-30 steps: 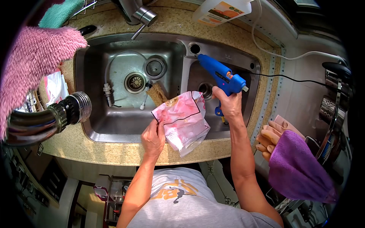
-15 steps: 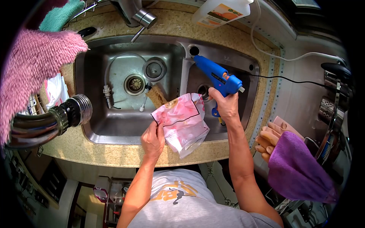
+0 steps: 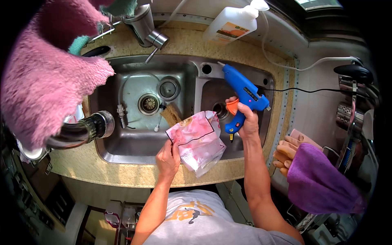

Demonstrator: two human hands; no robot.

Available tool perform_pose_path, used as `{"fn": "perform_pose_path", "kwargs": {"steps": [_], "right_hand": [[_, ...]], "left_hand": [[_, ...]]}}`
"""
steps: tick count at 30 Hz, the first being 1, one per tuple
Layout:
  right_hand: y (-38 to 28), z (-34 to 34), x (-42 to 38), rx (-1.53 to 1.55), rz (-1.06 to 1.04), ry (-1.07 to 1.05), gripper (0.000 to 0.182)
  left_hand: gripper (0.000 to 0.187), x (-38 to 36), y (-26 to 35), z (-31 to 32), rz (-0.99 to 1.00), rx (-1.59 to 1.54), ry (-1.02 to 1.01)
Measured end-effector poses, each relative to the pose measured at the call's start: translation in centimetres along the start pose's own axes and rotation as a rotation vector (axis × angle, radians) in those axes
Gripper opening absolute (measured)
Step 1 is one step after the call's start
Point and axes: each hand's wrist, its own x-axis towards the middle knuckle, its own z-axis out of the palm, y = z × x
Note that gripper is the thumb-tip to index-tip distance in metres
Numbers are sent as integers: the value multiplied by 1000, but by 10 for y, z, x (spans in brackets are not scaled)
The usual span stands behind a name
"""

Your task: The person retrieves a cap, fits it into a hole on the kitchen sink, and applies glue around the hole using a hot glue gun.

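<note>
My right hand (image 3: 248, 118) grips a blue glue gun (image 3: 241, 90) with an orange trigger, held over the small right basin of the sink. Its nozzle points up and to the left, toward the sink's back ledge. At the front edge of the sink, my left hand (image 3: 168, 158) pinches the left side of a pink-patterned plastic bag (image 3: 197, 141). The bag hangs in front of the divider between the basins. A brown sponge (image 3: 170, 114) lies partly behind the bag's upper edge in the large left basin (image 3: 130, 145).
A pump tube (image 3: 121, 114) and a round strainer (image 3: 168, 88) lie in the left basin. Above it stands the faucet (image 3: 141, 28), with a white jug (image 3: 232, 24) further right. Pink cloth (image 3: 53, 73) hangs at left; rubber gloves (image 3: 292, 149) and a purple towel (image 3: 318, 179) hang at right.
The glue gun has turned in my right hand's grip, so its side and orange trigger now show. My left hand keeps hold of the bag. The view has shifted slightly.
</note>
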Motion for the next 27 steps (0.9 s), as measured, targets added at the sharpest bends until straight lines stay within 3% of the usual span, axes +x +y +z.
{"fn": "perform_pose_path", "kwargs": {"steps": [2,13,22,26,27], "right_hand": [[-1,-6,4,89,52,30,43],[-9,10,13,-311,-5,13,35],[-10,-1,10,-417,29,49,42],[-22,-4,-16,-171,24,20,43],[-23,-10,-21,13,90,-39,46]], "left_hand": [[11,-1,0,1,17,9,14],[11,-3,1,2,4,-14,12],[11,-4,-1,4,-4,19,16],[12,-4,-2,3,-2,36,11],[12,-5,0,1,-2,37,7]]}}
